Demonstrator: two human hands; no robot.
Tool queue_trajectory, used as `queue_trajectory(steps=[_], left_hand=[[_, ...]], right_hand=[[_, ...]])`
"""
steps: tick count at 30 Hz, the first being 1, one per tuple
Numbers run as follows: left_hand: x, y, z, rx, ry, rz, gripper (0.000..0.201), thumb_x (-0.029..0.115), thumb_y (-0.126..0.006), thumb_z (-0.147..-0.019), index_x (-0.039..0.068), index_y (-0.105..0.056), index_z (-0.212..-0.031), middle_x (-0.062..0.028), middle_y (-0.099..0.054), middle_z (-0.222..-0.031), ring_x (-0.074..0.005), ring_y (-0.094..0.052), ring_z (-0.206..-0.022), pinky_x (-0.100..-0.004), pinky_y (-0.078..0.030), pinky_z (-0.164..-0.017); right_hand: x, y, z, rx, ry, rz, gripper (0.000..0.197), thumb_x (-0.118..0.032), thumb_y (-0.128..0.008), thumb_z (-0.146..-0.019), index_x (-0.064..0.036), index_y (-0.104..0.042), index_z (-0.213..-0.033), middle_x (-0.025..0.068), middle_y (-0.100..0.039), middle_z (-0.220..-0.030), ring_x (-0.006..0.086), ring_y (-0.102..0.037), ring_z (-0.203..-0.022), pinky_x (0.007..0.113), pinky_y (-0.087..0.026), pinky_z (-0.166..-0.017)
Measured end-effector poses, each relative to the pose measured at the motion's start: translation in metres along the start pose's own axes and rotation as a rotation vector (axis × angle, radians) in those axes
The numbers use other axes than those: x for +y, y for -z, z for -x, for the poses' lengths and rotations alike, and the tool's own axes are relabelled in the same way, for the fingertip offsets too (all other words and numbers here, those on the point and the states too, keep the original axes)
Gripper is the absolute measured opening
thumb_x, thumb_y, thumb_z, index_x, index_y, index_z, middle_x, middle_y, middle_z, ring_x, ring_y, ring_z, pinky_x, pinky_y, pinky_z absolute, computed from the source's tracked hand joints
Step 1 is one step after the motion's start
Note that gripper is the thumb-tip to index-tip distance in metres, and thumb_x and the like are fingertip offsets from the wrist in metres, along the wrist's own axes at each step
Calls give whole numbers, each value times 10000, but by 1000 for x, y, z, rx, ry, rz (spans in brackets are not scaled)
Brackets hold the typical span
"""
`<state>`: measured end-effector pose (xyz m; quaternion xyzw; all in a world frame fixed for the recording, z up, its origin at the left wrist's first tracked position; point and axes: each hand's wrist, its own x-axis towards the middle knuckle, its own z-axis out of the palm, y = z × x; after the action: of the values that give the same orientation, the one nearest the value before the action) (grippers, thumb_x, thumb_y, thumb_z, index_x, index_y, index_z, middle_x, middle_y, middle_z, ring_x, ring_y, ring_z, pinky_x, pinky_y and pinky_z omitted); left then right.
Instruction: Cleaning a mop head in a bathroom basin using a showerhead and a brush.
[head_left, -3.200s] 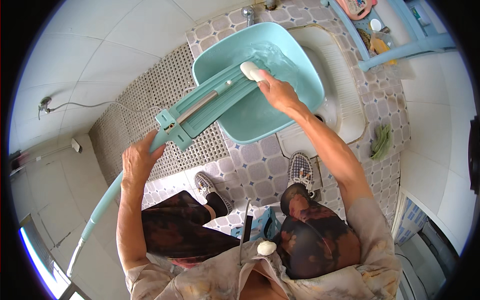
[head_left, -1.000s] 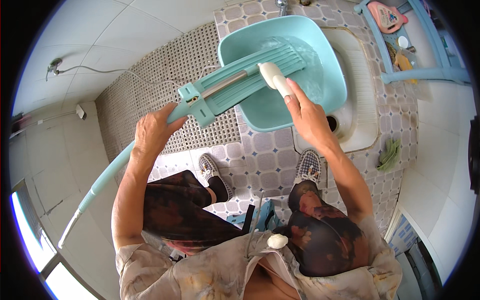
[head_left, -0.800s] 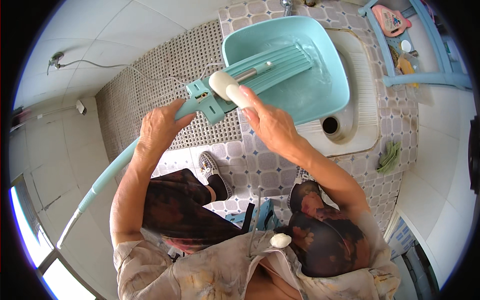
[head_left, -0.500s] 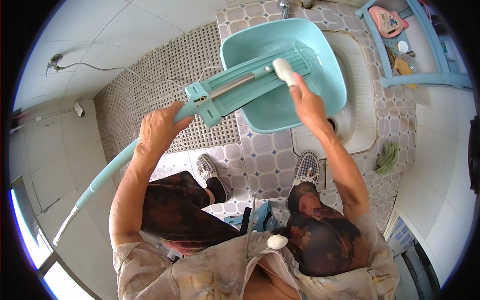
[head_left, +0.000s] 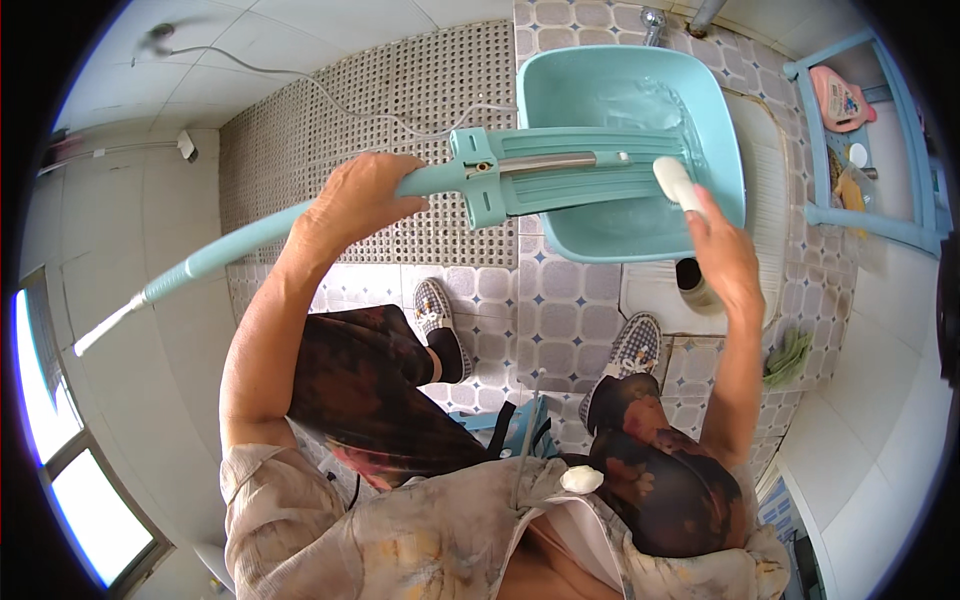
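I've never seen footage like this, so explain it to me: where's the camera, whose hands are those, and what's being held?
There's no machine: a person is using two bare hands. A wide fisheye camera on their head looks down, so straight edges bend. The left hand's grip is round a light-green long-handled tool with a flat, grooved plate. The right hand's grip holds a white brush-like tool near the plate's right end; contact is unclear. Below is a green basin of water, on a tiled floor.
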<state>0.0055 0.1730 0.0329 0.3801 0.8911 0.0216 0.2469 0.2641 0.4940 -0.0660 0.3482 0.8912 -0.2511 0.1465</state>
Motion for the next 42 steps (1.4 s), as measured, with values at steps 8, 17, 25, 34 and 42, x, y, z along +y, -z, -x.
queue_trajectory(steps=[8, 17, 25, 34, 42], left_hand=[[11, 3, -10, 29, -19, -90, 321, 209, -753, -810, 60, -697, -1089, -173, -712, -875, -367, -685, -869, -476, -527, -825], [-11, -5, -8, 147, -61, -66, 285, 139, -723, -814, 73, -688, -1089, -184, -703, -873, -379, -684, -844, -466, -539, -792], [-1, -23, -7, 247, -120, -228, 333, 118, -717, -821, 86, -624, -1139, -148, -667, -841, -364, -671, -825, -477, -532, -753], [3, -24, -5, 330, -133, -287, 412, 93, -726, -789, 129, -608, -1181, -108, -652, -833, -329, -674, -818, -457, -534, -739], [4, -27, -2, 353, -158, -356, 412, 105, -753, -778, 145, -608, -1162, -79, -646, -818, -312, -676, -803, -451, -539, -735]], right_hand=[[-106, -18, 60, -10, 585, -536, 518, -319, -540, -1028, -268, -404, -1525, 171, -732, -1015, 354, -725, -781, 429, -578, -678], [-49, -51, 14, 91, 298, -345, 519, -262, -574, -1008, -206, -417, -1500, 195, -730, -930, 371, -724, -769, 460, -571, -644], [-137, -43, 16, 172, 660, -434, 505, -307, -562, -1016, -224, -430, -1497, 172, -726, -855, 359, -719, -721, 459, -572, -619], [-131, -22, -8, 203, 505, -544, 478, -392, -565, -1009, -256, -479, -1459, 134, -708, -742, 367, -700, -660, 460, -569, -615], [-95, -20, -66, 74, 379, -213, 416, -340, -517, -1032, -216, -504, -1429, 144, -708, -799, 331, -705, -716, 449, -557, -638]])
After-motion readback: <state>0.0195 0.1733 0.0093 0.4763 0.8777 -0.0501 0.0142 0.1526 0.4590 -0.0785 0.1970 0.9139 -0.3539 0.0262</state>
